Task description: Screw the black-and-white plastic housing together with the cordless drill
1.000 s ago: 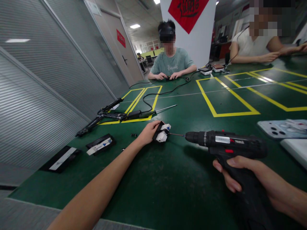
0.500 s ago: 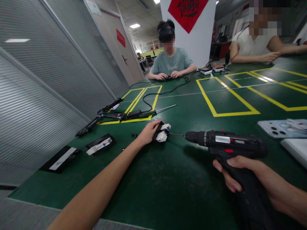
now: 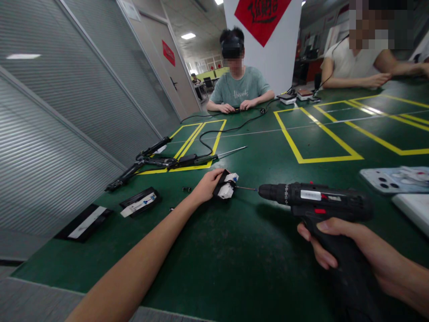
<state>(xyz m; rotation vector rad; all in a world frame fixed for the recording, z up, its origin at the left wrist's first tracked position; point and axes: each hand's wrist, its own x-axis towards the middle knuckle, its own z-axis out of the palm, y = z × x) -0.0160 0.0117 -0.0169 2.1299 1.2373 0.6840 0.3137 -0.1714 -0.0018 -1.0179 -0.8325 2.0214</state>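
Note:
My left hand (image 3: 207, 185) is closed around a small black-and-white part (image 3: 227, 187) with blue bits on it, held at the table surface. A cordless drill (image 3: 311, 199) lies level in my right hand (image 3: 335, 243), whose fingers wrap its grip. The drill's long thin bit points left, and its tip meets the right side of the part. Left of my forearm lies a similar black piece with a white strip and blue bits (image 3: 140, 202). Beyond it sits a flat black piece with a white strip (image 3: 85, 222). Tiny dark pieces (image 3: 186, 189) rest near my left wrist.
Past my left hand lie black jointed arms (image 3: 144, 161) and a screwdriver (image 3: 214, 157) with a long shaft. A phone (image 3: 382, 181) and a white object (image 3: 414, 210) are at the right. Two people sit across the green table (image 3: 214, 268), which bears yellow tape outlines.

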